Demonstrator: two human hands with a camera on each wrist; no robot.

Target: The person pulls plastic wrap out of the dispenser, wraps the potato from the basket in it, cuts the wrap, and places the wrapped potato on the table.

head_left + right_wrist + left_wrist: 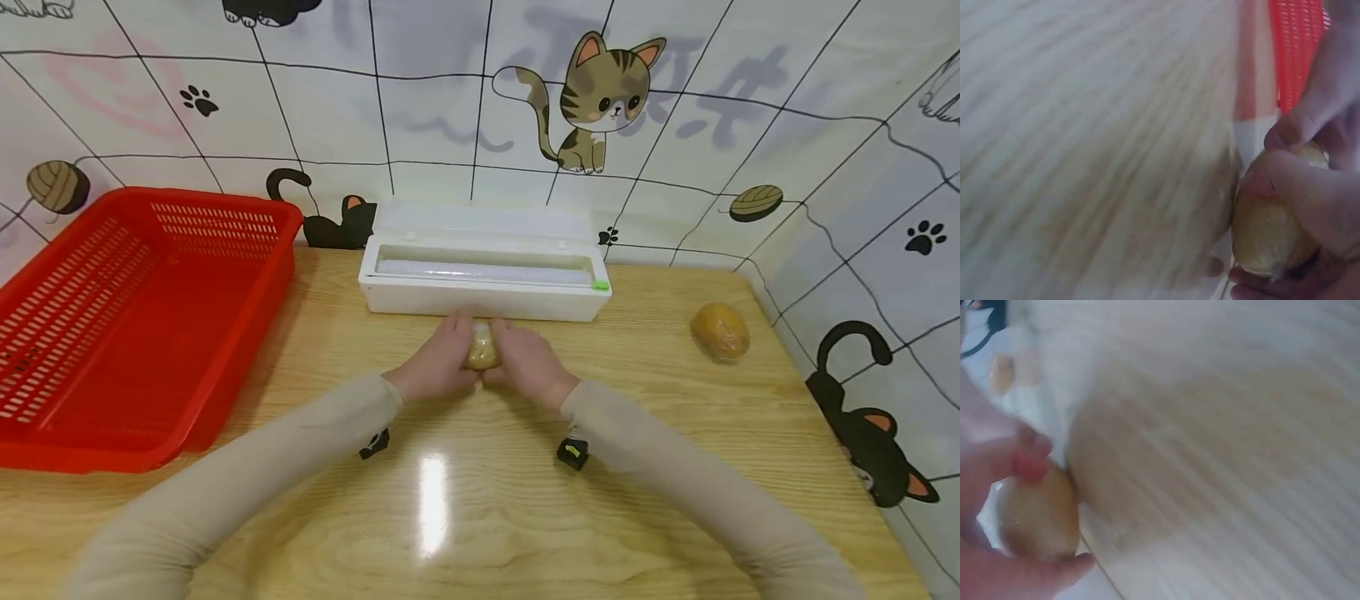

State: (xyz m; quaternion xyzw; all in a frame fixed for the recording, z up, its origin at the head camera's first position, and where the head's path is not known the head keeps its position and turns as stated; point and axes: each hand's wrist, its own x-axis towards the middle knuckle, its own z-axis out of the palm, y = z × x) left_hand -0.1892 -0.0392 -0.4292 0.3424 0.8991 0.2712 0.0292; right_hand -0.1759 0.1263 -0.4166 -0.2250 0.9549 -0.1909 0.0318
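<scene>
Between both hands, just in front of the white cling film box (480, 298), is a tan oval potato (482, 347) wrapped in clear film. The left hand (441, 360) grips its left side, and the right hand (531, 360) grips its right side. In the left wrist view, thumb and fingers curl round the potato (1041, 515). The right wrist view shows the film gathered at one end of the potato (1269, 228), with both hands' fingers on it. Much of its surface is hidden by the hands in the head view.
A large red plastic basket (283, 250) stands at the left. Farther right lies another film-wrapped, yellow-brown potato (720, 332). The box's lid is up, showing a film roll (483, 271) and a green slider (601, 285). Cat-patterned walls (435, 117) border the wooden table (645, 400).
</scene>
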